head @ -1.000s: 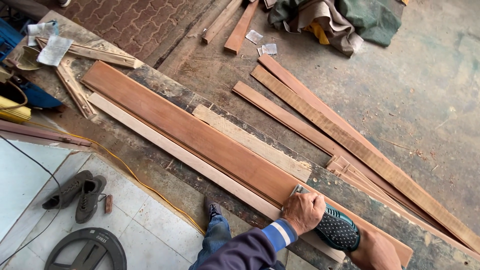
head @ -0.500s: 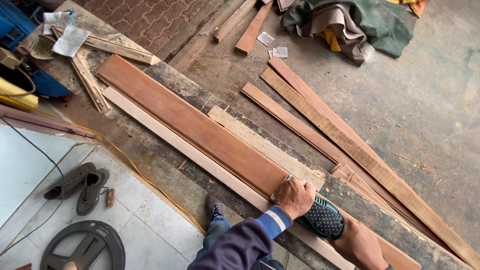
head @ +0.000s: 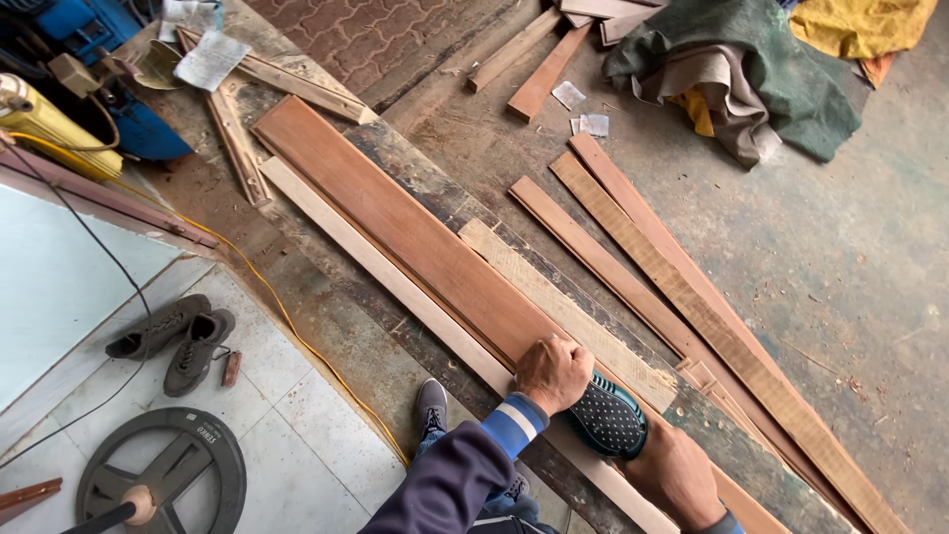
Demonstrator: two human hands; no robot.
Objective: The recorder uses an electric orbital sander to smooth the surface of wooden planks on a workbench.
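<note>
Dusty concrete floor [head: 840, 257] fills the right of the view, with loose wooden strips [head: 682, 287] lying on it and a heap of green and yellow cloth [head: 771, 69] at one o'clock. Across the middle, running from eleven o'clock down to five o'clock, a long worn bench [head: 415, 188] carries a reddish-brown board [head: 415, 232], a pale narrow strip [head: 395, 282] along its near edge and a shorter pale piece [head: 563, 311] on its far side.

Near the board's lower end sits a dark teal power sander [head: 608, 420] with a dotted black grip. The left hand [head: 554, 374] is closed over the sander's front, fingers curled down so the tool's nose is hidden under them. The right hand [head: 677, 475] wraps the rear of the sander at five o'clock of the left; its fingers are tight on the body, which shows between the two hands.

At nine o'clock, grey shoes [head: 173, 336] rest on pale tiles beside a yellow cord [head: 287, 316].
</note>
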